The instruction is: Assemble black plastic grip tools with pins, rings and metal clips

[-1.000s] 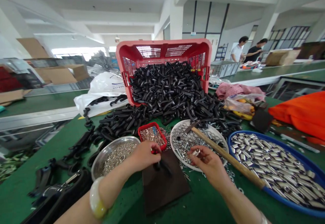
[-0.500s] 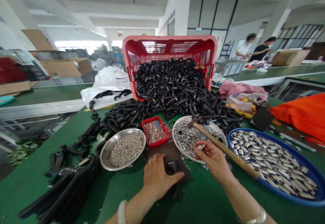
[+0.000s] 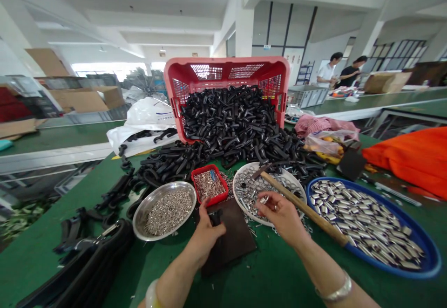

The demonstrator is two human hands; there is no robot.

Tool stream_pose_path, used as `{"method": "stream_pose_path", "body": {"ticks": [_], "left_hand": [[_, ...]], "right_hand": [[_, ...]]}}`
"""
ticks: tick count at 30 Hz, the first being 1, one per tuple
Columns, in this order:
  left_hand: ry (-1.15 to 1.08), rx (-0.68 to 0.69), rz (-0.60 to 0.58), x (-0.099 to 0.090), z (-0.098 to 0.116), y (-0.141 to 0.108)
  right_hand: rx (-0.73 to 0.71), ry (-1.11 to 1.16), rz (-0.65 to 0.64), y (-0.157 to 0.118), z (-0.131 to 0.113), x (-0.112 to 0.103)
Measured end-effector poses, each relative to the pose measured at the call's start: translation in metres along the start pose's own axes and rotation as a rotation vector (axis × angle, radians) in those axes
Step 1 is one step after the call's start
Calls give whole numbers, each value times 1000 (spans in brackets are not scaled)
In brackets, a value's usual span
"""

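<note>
My left hand (image 3: 204,238) is closed around a black plastic handle piece (image 3: 217,216), thumb and forefinger on either side of it, over a dark flat plate (image 3: 235,240). The hand hides much of that piece. Above the near edge of a white round tray (image 3: 240,208) is my right hand (image 3: 284,215), its fingertips pinching small shiny metal pieces (image 3: 264,199) that look like coiled springs. A hammer (image 3: 296,201) with a wooden handle rests across that tray and the rim of a blue oval tray (image 3: 435,263).
A steel bowl (image 3: 138,226) of small metal parts and a red box (image 3: 223,196) of pins stand beyond my left hand. Behind them, black handles spill from a tipped red crate (image 3: 171,79). More long black handles (image 3: 87,261) lie at left. Two people work at the back right.
My left hand has rolled and shifted left with the black handle piece, uncovering more of the dark plate. The right hand still pinches the shiny pieces. The view has shifted slightly.
</note>
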State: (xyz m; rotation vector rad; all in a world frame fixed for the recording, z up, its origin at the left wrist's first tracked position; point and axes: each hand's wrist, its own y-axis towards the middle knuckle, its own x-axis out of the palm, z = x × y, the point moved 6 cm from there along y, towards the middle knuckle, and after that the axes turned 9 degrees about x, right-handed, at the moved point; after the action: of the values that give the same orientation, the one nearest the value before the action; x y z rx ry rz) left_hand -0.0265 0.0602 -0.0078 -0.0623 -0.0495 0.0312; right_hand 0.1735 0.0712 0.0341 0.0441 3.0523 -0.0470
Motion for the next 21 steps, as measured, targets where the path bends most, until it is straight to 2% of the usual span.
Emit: {"method": "stream_pose_path", "body": {"ticks": [3, 5, 7, 9, 11, 14, 21], "left_hand": [[-317, -180, -79, 9, -6, -5], [-394, -276, -187, 16, -12, -10], [-320, -302, -310, 20, -14, -15], [-159, -250, -371, 18, -13, -16], [-67, -165, -361, 15, -9, -13], [-196, -166, -302, 15, -9, -7], [-836, -653, -131, 46, -33, -11]], "right_hand": [[-6, -4, -49, 0, -3, 10], [-22, -28, -74, 1, -4, 15], [-39, -61, -85, 2, -4, 17], [-48, -83, -85, 4, -3, 17], [-43, -86, -83, 5, 0, 16], [-36, -62, -81, 5, 1, 16], [-87, -59, -111, 1, -15, 30]]}}
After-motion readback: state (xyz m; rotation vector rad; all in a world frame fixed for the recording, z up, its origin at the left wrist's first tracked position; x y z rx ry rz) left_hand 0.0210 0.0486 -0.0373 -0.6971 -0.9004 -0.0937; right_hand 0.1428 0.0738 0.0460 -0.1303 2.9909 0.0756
